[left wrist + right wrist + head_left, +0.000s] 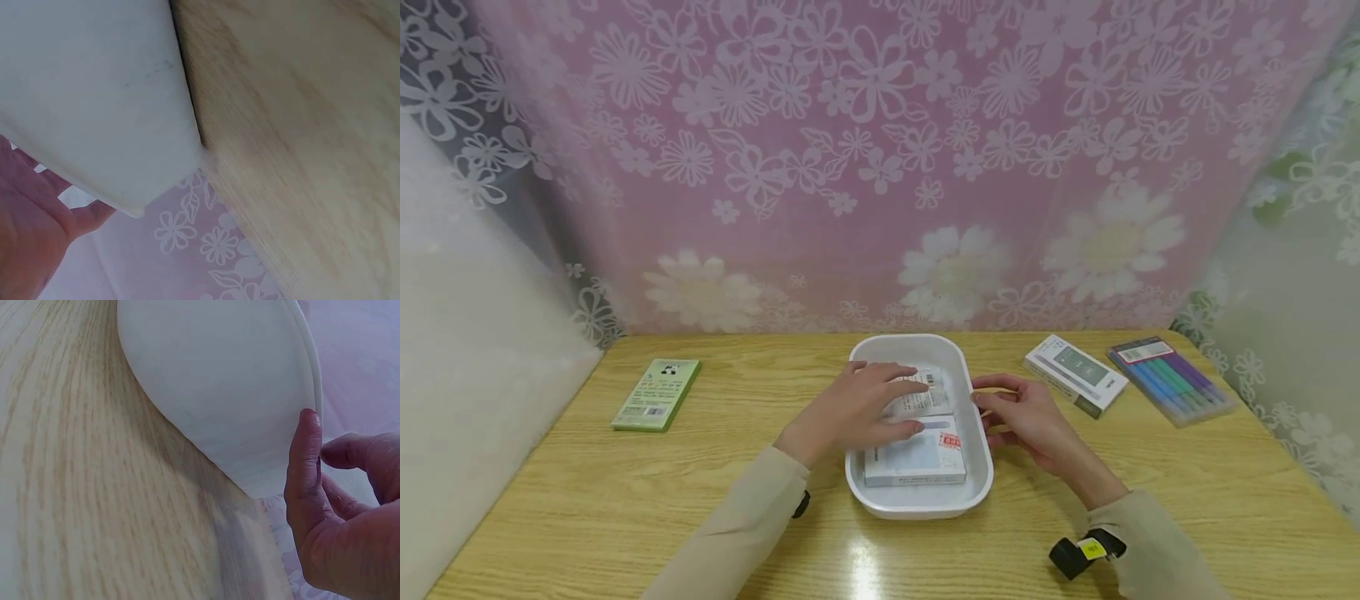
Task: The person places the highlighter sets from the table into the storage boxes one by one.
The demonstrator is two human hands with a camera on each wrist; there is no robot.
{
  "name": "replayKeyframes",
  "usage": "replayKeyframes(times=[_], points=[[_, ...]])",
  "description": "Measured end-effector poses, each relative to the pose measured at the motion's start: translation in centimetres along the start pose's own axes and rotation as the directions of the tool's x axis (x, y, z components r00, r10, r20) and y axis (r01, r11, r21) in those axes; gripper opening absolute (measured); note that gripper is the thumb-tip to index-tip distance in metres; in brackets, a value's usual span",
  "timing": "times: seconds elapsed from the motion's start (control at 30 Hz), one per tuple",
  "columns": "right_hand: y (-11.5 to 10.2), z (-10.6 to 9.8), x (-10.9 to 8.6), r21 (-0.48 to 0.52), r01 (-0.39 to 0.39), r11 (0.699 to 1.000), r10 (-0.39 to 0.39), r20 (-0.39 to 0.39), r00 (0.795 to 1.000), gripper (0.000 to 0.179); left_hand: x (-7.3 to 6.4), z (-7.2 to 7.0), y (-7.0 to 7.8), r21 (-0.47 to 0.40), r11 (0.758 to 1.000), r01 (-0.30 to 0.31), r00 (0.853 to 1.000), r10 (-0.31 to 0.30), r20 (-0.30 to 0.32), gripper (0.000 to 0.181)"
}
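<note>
A white oblong plastic tray (919,500) sits in the middle of the table. Inside lie a white box (913,458) with a red stamp mark and, behind it, a clear packet (934,402) with small print. My left hand (868,408) is spread over the tray's left rim, fingers straight above the two items; in the left wrist view it shows past the tray's pale outer wall (94,112). At the right rim, my right hand (1026,417) holds the tray edge. In the right wrist view its fingers (304,456) lie against the outer wall.
A green-edged flat pack (657,395) lies on the left of the wooden table (760,375). To the right are a white box (1075,375) with a dark green panel and a clear case of coloured pens (1172,382). A flowered pink curtain (820,208) hangs behind the table.
</note>
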State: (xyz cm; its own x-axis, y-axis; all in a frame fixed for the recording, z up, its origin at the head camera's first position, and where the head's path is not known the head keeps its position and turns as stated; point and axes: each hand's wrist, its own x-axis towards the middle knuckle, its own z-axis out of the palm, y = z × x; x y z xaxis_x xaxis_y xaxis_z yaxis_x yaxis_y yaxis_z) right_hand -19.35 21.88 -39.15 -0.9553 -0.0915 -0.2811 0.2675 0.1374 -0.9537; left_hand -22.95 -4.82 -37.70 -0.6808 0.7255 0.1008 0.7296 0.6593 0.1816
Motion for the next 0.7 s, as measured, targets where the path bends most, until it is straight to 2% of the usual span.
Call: replayKeyframes(times=[0.37,0.7], points=[[0.2,0.1,0.0,0.003,0.002,1.000,-0.002,-0.009,1.000,0.053,-2.1,0.0,-0.6,0.020,0.999,0.039,0.996,-0.038,-0.079,0.063],[0.1,0.1,0.0,0.016,0.001,1.000,-0.001,-0.005,1.000,0.052,-4.0,0.0,-1.5,0.018,0.996,0.088,0.985,-0.085,-0.150,0.070]])
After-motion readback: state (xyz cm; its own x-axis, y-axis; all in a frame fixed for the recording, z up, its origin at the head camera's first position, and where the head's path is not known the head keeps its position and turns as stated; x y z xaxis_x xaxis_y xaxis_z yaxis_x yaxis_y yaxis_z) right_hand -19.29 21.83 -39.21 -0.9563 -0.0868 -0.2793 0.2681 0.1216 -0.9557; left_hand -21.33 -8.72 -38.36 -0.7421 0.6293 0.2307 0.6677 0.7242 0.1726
